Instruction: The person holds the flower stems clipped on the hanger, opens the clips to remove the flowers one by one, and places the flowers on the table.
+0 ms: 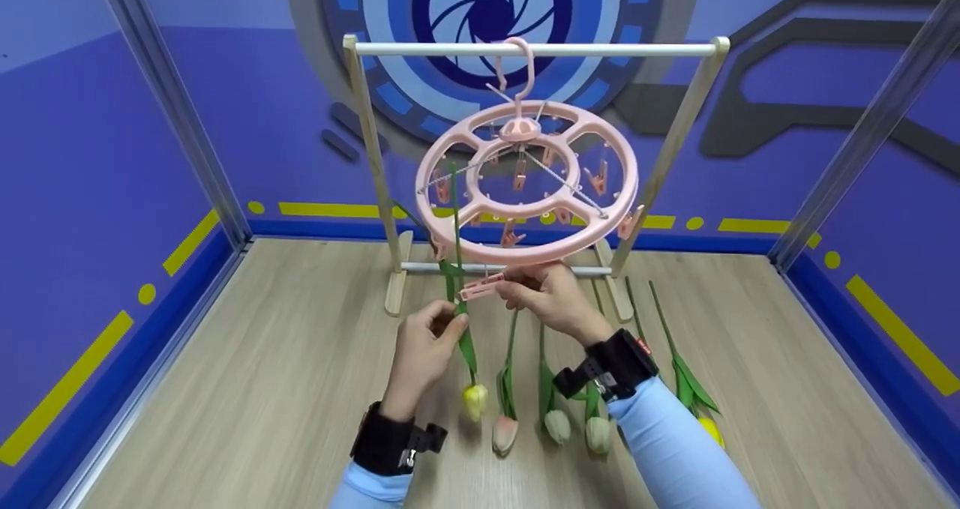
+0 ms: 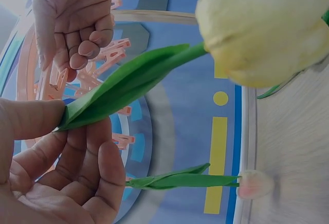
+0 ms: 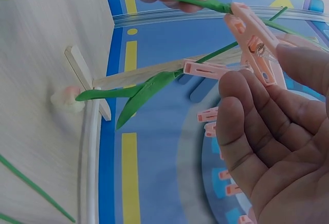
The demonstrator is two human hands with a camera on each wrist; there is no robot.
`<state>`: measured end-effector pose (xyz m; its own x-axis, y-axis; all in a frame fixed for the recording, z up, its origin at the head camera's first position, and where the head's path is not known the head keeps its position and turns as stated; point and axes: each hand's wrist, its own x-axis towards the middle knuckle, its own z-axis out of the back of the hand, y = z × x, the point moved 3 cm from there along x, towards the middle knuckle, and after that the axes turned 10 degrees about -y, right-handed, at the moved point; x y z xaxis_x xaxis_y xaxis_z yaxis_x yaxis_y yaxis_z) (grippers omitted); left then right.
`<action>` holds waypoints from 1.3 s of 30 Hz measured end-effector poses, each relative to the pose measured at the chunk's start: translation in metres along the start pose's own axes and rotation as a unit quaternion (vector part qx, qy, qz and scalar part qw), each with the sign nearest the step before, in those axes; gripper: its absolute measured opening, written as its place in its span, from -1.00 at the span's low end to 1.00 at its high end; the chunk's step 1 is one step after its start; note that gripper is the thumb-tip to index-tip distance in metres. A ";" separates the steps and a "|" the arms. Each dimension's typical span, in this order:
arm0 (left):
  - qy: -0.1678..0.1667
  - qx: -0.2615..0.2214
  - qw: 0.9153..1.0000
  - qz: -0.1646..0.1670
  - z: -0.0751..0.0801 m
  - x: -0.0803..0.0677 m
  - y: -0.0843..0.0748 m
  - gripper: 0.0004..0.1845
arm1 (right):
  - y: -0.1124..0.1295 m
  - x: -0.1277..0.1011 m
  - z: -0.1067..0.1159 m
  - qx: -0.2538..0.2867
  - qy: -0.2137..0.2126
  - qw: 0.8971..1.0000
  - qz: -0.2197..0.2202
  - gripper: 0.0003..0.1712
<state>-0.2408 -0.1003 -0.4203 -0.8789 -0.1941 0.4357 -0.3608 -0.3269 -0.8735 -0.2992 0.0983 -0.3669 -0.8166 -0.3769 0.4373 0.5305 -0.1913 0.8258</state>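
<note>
I look down on a pale wood-grain floor [image 1: 247,389] boxed in by blue walls with yellow dashes, and a small wooden rack [image 1: 373,172] stands toward its far edge with a white bar across the top. A pink round peg hanger [image 1: 525,183] hangs by its hook from that bar, its pegs dangling beneath the ring. My left hand [image 1: 421,355] is just below the ring's near-left side and pinches the green stem and leaf of a yellow tulip [image 1: 475,402] between thumb and fingers; the flower hangs head down, its bloom near the floor, its stem rising up past the ring. My right hand [image 1: 551,299] is just beside it under the ring's near edge, fingers curled, thumb and forefinger gripping one pink peg [image 1: 480,287] whose tip sits right at the stem; I cannot tell whether the peg has closed on it. Behind my hands, more tulips [image 1: 556,419] lie in a row on the floor, heads toward the near edge, stems pointing at the rack's foot.
</note>
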 end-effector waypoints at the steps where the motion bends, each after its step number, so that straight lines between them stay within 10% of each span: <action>1: 0.000 0.001 1.000 -0.002 0.000 0.000 0.000 -0.92 | 0.000 0.000 0.000 0.001 0.000 1.000 0.001 -0.84; 39: -0.008 -0.012 1.000 -0.002 0.003 0.000 0.005 -0.91 | -0.005 -0.005 0.003 0.005 -0.015 0.999 -0.029 -0.80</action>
<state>-0.2413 -0.1050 -0.4237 -0.8723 -0.2075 0.4428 -0.3721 -0.3058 -0.8764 -0.2988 0.1040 -0.3722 -0.8527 -0.3377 0.3984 0.4794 -0.2031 0.8538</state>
